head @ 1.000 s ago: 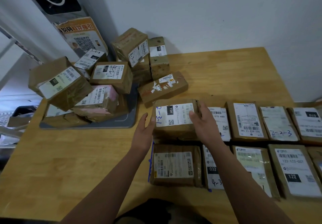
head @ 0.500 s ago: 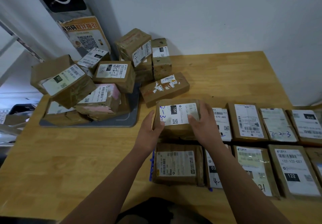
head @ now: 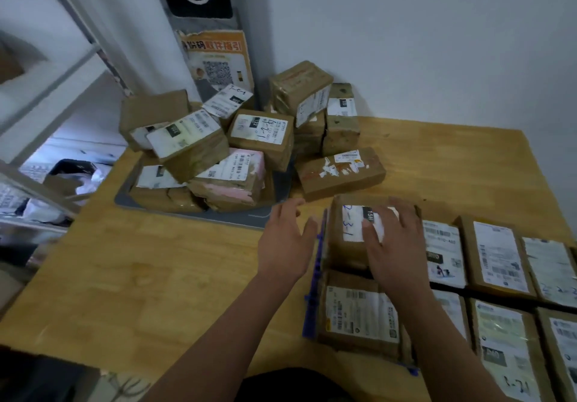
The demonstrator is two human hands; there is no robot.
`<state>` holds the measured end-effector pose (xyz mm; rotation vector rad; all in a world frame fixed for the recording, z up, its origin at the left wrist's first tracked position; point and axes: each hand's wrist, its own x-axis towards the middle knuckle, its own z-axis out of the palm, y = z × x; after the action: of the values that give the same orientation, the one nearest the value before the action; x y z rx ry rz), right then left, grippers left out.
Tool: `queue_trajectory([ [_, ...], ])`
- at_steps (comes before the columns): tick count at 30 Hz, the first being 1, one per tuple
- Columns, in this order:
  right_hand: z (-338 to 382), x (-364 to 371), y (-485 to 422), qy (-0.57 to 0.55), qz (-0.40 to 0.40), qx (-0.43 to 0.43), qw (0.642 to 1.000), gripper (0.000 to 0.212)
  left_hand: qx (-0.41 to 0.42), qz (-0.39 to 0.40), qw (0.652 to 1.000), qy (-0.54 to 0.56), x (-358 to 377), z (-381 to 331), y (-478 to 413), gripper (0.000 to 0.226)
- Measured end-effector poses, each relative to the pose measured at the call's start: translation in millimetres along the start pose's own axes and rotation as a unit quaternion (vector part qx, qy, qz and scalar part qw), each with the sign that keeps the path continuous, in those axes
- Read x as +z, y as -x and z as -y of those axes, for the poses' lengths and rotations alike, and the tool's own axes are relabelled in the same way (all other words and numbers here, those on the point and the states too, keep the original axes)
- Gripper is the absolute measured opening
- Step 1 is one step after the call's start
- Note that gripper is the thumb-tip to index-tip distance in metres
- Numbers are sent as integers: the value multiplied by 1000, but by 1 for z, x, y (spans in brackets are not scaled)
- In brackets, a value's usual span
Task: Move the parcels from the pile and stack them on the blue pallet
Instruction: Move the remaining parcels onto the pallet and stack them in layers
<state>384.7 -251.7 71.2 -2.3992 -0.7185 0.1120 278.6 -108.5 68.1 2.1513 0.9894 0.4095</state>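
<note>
A pile of brown cardboard parcels (head: 237, 151) lies heaped on a grey tray (head: 249, 219) at the back left of the wooden table. Rows of parcels cover the blue pallet (head: 315, 276), of which only the left edge shows. A parcel marked 2-3-1 (head: 349, 245) sits at the pallet's back left corner. My right hand (head: 390, 245) rests flat on its top with fingers spread. Just left of that parcel, my left hand (head: 287, 245) hovers with straight fingers and holds nothing.
One long brown parcel (head: 340, 172) lies on the table between the pile and the pallet. A metal shelf frame (head: 46, 95) and clutter stand at the left. A white wall runs behind the table. Bare wooden tabletop (head: 140, 276) spreads left of the pallet.
Both hands held the 2-3-1 parcel by its sides; now it sits on the pallet. My left hand has come off it and my right hand lies flat on top.
</note>
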Motion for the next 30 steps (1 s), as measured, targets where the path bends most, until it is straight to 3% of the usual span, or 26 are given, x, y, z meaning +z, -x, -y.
queue_trajectory([
  [5, 67, 24, -3, -50, 22, -30, 998, 4, 0, -55, 998, 27, -60, 32, -16, 36],
  [9, 120, 57, -13, -25, 35, -63, 997, 11, 51, -128, 990, 1, -110, 72, -31, 30],
  [12, 160, 83, -27, 1, 40, -94, 995, 32, 72, -192, 978, -47, -146, 107, -48, 34],
  [16, 211, 111, -52, 8, 43, -137, 990, 40, 49, -251, 967, -19, -183, 145, -81, 37],
  [20, 250, 140, -83, 50, 40, -129, 990, 52, 10, -184, 982, 43, -201, 166, -120, 48],
  [24, 268, 170, -125, 86, 74, -58, 992, 61, -41, -81, 991, 99, -196, 172, -152, 61],
  [30, 282, 196, -155, 82, 77, -13, 994, 55, -51, -82, 987, 127, -185, 174, -171, 65],
])
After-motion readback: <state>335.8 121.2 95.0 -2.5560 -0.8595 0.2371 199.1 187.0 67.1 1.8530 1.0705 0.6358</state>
